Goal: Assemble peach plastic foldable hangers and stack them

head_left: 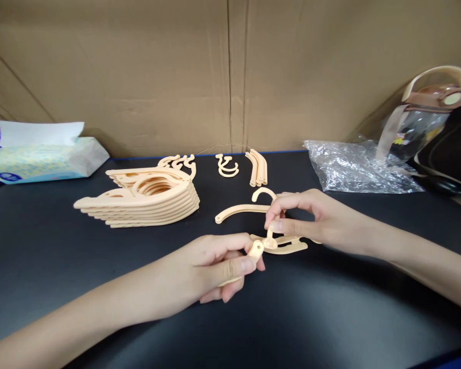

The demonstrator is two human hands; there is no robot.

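Observation:
My left hand point(223, 266) is closed around a cream plastic hanger arm point(256, 250), whose rounded end with a small hole sticks out past the thumb. Between the thumb and fingers of my right hand point(303, 218) is a cream hanger hook point(268, 193), its curve upward and its round base down beside the arm's end. Whether the base touches the arm, I cannot tell. Behind and below the hook lie more cream hanger pieces point(288, 249), partly covered by my right hand. Another curved hanger arm point(238, 209) rests just beyond.
A stack of cream hanger parts point(169, 207) stands at the left, with several loose hooks point(180, 163) behind it. Further hooks point(227, 166) and curved arms point(257, 169) lie at the back. Tissues point(46, 156), a clear plastic bag point(353, 166) and a bottle point(426, 123) flank them.

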